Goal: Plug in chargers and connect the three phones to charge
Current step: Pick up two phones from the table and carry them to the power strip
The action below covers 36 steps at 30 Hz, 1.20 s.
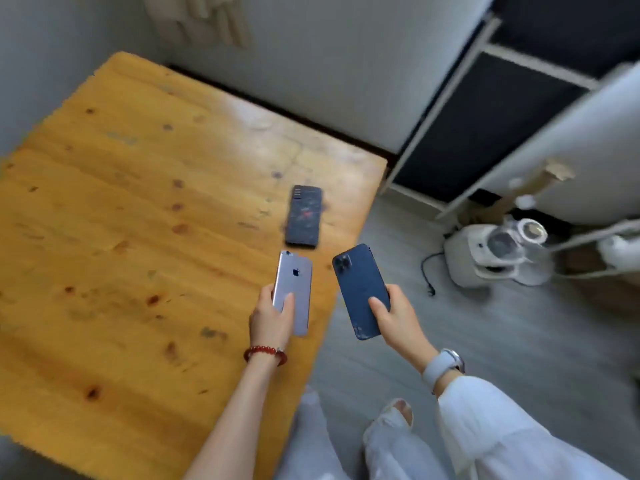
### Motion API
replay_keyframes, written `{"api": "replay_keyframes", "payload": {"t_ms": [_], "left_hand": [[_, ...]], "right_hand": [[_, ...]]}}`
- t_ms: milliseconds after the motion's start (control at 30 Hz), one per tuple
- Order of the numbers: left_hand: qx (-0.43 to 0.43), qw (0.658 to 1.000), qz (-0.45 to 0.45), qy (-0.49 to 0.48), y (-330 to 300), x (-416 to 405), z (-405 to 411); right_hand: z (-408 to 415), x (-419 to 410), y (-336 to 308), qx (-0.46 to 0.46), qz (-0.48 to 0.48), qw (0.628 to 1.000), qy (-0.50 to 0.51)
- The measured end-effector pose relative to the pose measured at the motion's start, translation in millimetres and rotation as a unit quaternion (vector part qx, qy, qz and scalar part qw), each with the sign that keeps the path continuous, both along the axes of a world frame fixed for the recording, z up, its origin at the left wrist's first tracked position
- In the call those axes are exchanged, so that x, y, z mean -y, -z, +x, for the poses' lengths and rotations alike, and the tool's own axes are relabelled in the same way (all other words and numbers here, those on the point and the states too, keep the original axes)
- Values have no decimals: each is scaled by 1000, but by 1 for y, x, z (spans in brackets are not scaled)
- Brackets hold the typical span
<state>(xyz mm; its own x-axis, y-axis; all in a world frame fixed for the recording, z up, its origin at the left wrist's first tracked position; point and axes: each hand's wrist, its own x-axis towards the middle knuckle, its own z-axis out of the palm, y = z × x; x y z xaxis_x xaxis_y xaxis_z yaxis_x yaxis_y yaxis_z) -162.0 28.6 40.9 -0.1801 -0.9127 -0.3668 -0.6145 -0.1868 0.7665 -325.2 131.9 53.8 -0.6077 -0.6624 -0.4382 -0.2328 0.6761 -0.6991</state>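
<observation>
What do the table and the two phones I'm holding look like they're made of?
Table: wood, likely glossy varnished pine, from its knots, grain and sheen. Silver phone in the left hand: probably matte metal, with an even satin sheen. Dark blue phone in the right hand: possibly frosted glass; scuffed at its lower corner.

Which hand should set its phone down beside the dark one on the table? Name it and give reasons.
Left. The left hand holds the silver phone over the wooden table, close to the dark phone. The right hand holds the blue phone out past the table's edge, over the floor.
</observation>
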Motion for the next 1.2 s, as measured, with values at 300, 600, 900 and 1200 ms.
{"api": "replay_keyframes", "payload": {"t_ms": [300,600,900,1200], "left_hand": [[-52,972,-53,222,-31,-148,-224],[-60,903,-26,425,-42,-343,-418],[-78,762,-57,640,-42,-546,-592],[-91,632,-28,769,-48,-775,-758]], "right_hand": [[-147,-215,-16,30,-62,968,241],[-258,-437,-17,15,-52,884,465],[-331,-610,-15,-7,-47,747,663],[-453,-792,-35,-30,-59,638,768]]}}
